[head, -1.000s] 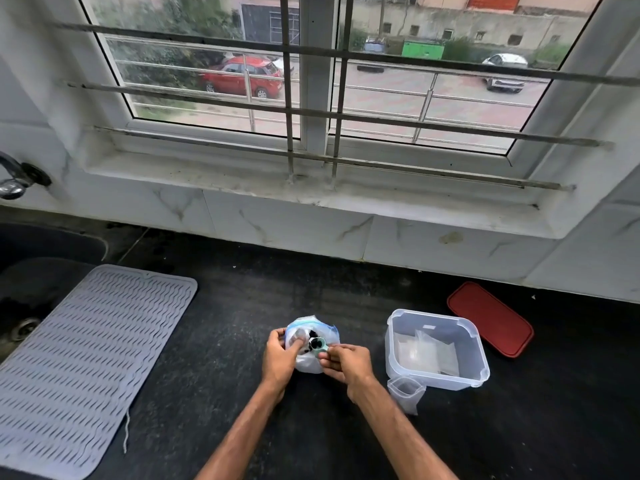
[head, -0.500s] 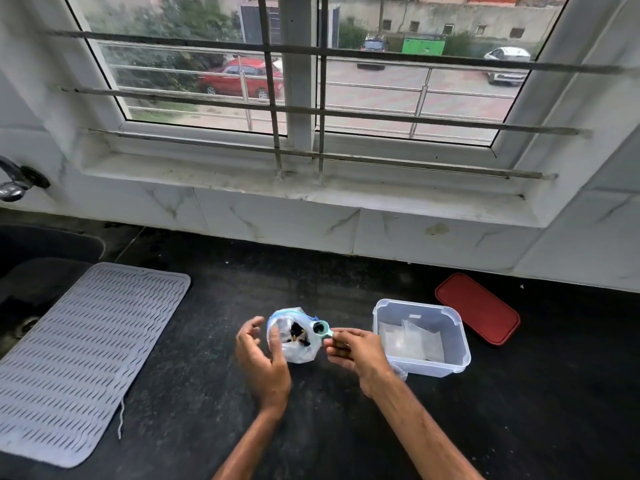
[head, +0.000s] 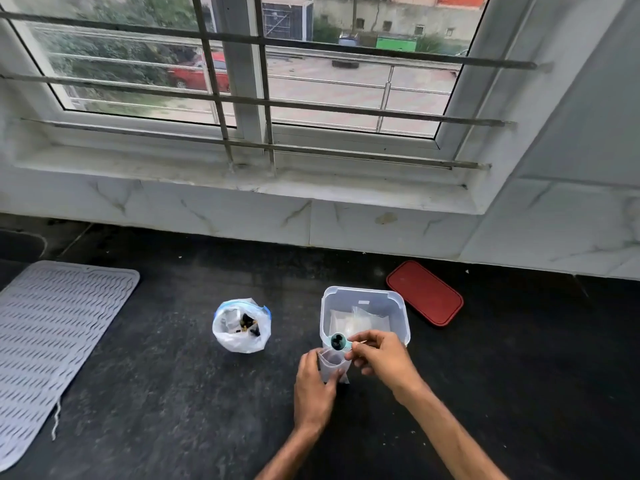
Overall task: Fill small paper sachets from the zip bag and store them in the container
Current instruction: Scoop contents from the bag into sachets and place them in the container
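Two hands work at 6 o'clock: the left hand [head: 313, 382] and the right hand [head: 384, 360]. One upright paper sachet [head: 331, 366] stands between them, and one small teal scoop [head: 338, 341] carrying dark pieces sits above its mouth. One open zip bag [head: 241, 326] stands at 9 o'clock from the hands. One clear container [head: 363, 297] sits at 12 o'clock from them, with pale sachets inside whose number cannot be told. One red lid [head: 424, 293] lies at 2 o'clock. One grey ribbed mat [head: 52, 341] lies far out at 9 o'clock.
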The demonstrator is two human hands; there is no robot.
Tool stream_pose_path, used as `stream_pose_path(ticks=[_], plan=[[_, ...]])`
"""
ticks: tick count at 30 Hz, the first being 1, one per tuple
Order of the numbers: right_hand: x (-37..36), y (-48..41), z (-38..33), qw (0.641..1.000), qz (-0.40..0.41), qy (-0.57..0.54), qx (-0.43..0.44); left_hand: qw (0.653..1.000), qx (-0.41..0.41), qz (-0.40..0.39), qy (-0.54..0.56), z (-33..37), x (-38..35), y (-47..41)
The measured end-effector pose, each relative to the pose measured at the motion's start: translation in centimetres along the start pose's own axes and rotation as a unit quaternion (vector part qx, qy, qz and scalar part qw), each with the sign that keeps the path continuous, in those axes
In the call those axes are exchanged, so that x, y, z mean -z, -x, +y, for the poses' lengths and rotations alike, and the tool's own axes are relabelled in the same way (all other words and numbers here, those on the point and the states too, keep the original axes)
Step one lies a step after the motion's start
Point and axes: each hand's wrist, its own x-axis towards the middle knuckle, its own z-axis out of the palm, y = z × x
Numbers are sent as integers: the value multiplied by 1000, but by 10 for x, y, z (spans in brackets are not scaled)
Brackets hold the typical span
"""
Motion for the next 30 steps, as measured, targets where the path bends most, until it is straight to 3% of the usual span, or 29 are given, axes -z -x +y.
stream_pose_path(ticks=[3,5,9,11,16,27,30], plan=[[-1,-3,8,993,13,111,41,1000,-6,7,16,2,-1,1],[-3,-2,12,966,33,233,105,1000,-11,12,19,2,-3,2],[-11,0,28,833,60,470,285,999,-3,18,29,4,-2,6],[-11,3,32,810,63,495,307,999,3,20,29,5,-1,7],[-5,7,30,849,101,414,313,999,4,29,21,7,1,11],[-4,-4,11,951,62,190,238,999,-12,24,43,4,19,3],[-23,-4,-9,962,26,126,241,992,6,103,73,2,49,-8]])
